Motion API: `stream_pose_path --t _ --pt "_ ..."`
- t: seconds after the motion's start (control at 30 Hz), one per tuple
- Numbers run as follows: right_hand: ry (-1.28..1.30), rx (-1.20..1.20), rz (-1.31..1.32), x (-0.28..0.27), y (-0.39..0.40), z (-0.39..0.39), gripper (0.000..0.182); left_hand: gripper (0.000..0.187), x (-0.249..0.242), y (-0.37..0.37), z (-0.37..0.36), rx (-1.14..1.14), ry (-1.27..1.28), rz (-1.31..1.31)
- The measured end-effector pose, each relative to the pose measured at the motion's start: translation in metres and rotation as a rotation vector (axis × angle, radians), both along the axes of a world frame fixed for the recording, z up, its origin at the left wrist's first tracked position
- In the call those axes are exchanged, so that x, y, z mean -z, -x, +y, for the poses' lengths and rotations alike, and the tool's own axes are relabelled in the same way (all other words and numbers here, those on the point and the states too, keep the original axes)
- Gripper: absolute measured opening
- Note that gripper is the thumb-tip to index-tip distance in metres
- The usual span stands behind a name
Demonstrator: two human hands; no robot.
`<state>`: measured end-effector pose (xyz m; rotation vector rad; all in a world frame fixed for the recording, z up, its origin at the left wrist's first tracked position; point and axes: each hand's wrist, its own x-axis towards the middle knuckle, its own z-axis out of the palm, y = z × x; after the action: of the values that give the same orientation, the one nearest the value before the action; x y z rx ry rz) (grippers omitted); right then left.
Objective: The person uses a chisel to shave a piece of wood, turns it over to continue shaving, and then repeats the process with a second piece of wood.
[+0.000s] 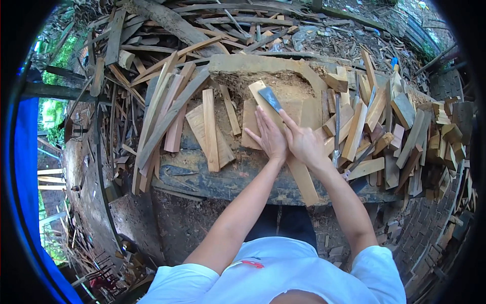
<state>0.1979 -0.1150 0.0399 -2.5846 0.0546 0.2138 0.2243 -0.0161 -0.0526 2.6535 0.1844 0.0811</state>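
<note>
A pale wooden strip (pixel 302 177) lies aslant on a wider wooden block (pixel 250 121) on the worn bench. My left hand (pixel 272 136) rests with fingers stretched out over the strip and block. Beside it, my right hand (pixel 306 144) is closed around a tool with a flat, dark metal blade that looks like a chisel (pixel 269 98). The index finger reaches along the blade, which lies against the strip near its far end. Its handle is hidden in my palm.
Loose wooden slats (pixel 210 129) lie left of my hands. Offcuts (pixel 355 131) and tools stand crowded on the right. Sawdust (pixel 291 87) fills a hollow behind the block. Scrap wood (pixel 172 25) is heaped beyond the bench (pixel 228 180).
</note>
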Motion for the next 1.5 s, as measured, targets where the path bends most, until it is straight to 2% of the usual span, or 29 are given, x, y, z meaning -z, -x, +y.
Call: stream_pose_path --t 0.07,0.13,0.23,0.43,0.53,0.6,0.67,0.77,0.93,1.07,1.13,1.23,1.33,1.37,1.43,1.47,1.5 --pt "-0.053 -0.002 0.025 0.003 0.004 0.004 0.046 0.083 -0.006 0.004 -0.002 -0.017 0.058 0.041" --pt "0.017 -0.004 0.011 0.000 0.000 0.003 0.046 0.085 -0.006 0.007 -0.003 -0.010 0.060 0.071" --pt "0.015 -0.024 -0.030 0.007 -0.017 0.004 0.046 0.086 0.005 0.001 -0.001 -0.012 -0.052 -0.022" --pt "-0.039 -0.022 0.023 0.004 0.000 0.000 0.045 0.084 -0.006 0.004 -0.004 -0.027 0.067 0.061" --pt "-0.010 -0.022 -0.050 0.005 -0.032 0.008 0.047 0.086 0.005 0.002 -0.002 -0.021 -0.048 -0.068" --pt "0.010 -0.036 -0.054 0.005 -0.032 0.007 0.046 0.087 -0.008 0.003 -0.002 -0.014 0.017 0.051" --pt "0.031 -0.037 -0.057 0.001 -0.028 0.005 0.046 0.087 -0.008 0.000 -0.001 -0.011 0.020 0.047" --pt "0.000 -0.069 0.088 -0.009 -0.014 0.000 0.045 0.087 0.002 0.001 -0.004 -0.015 0.032 0.013" --pt "-0.061 -0.056 -0.051 0.022 -0.061 0.008 0.048 0.086 -0.015 0.008 -0.002 0.016 0.013 -0.009" --pt "0.006 -0.046 0.102 -0.012 -0.031 0.002 0.045 0.096 0.008 0.002 -0.004 -0.011 -0.010 -0.021" --pt "0.037 -0.053 0.126 -0.014 -0.025 0.002 0.045 0.098 0.019 0.003 -0.002 -0.020 -0.133 -0.052" --pt "0.022 -0.052 -0.009 0.006 -0.056 0.010 0.047 0.096 -0.014 0.008 -0.003 0.013 0.018 -0.006" --pt "0.047 -0.046 -0.061 0.019 -0.059 0.014 0.048 0.097 -0.014 0.008 -0.001 0.025 0.010 -0.002" --pt "0.050 -0.039 -0.062 0.012 -0.051 0.011 0.048 0.097 0.001 0.005 -0.001 0.032 0.012 -0.003" --pt "0.079 -0.028 0.065 -0.012 -0.019 0.004 0.045 0.109 0.041 -0.002 -0.002 -0.071 -0.546 -0.218" --pt "0.089 -0.031 0.067 -0.017 -0.006 0.001 0.045 0.109 0.032 0.001 -0.003 -0.075 -0.536 -0.215" --pt "0.100 -0.055 0.089 -0.022 0.004 -0.003 0.045 0.109 0.016 0.003 -0.003 -0.042 -0.247 -0.086"
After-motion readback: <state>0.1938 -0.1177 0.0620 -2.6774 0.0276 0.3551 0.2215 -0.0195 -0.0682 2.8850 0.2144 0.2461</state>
